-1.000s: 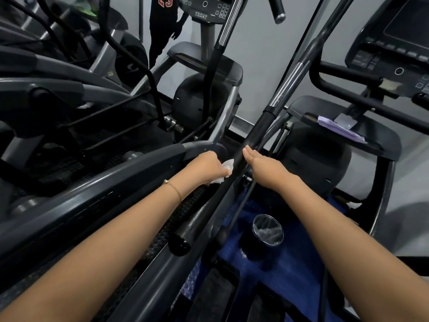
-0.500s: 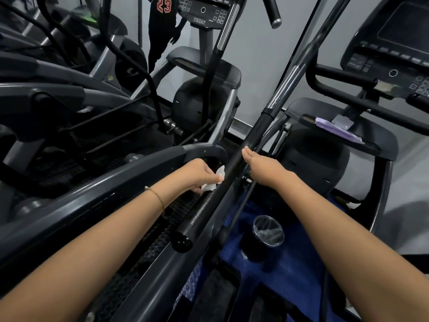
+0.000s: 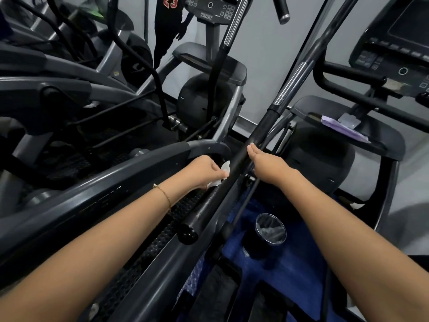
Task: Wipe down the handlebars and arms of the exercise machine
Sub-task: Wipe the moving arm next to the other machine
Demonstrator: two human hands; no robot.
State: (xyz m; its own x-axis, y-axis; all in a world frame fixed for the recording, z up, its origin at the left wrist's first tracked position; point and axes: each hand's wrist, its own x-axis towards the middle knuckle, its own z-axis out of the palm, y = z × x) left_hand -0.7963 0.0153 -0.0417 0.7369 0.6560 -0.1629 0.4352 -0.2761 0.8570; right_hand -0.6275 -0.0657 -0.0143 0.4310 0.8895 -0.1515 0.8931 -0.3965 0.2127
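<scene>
A long black handlebar arm [image 3: 253,145] of the exercise machine runs diagonally from its capped end at the lower middle up to the top right, with a chrome band higher up. My left hand [image 3: 204,170] is closed on a white wipe [image 3: 220,175] and presses it against the left side of the bar's foam grip. My right hand [image 3: 267,163] grips the bar from the right, just above the wipe, fingers wrapped behind it.
A grey curved side rail [image 3: 144,163] and studded foot pedal [image 3: 148,249] lie under my left arm. A black bin with a clear liner [image 3: 270,228] stands on a blue mat below. A console [image 3: 394,54] is at the top right, a purple cloth [image 3: 343,129] on its shroud. A neighbouring machine fills the left.
My left hand with the wipe has slid a little down the grip toward me. My right hand has stayed on the bar.
</scene>
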